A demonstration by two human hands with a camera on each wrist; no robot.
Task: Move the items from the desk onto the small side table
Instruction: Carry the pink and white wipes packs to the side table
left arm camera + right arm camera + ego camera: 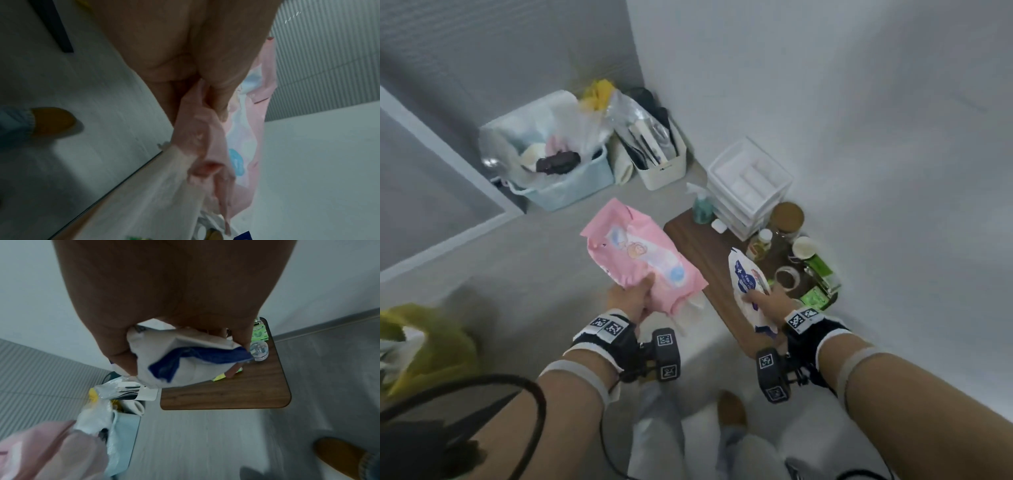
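While both forearms are reaching forward and down over the pale floor (558, 260), the left hand (631, 301) is gripping a pink packet (643, 260) by its near end, thumb on top and fingers curled beneath, so the packet is sticking out away from the body, in the air to the left of the side table (700, 246). The right hand (768, 301) is clutching a smaller white and blue packet (748, 284), thumb and fingers wrapped round its lower part, and is holding it over the near half of the wooden tabletop; whether the packet is touching the wood is hard to tell, as the hand hides its underside. Standing on the far side of the table are a white drawer unit (750, 181), a teal spray bottle (702, 205), a cork-lidded jar (787, 216) and a roll of tape (787, 277).
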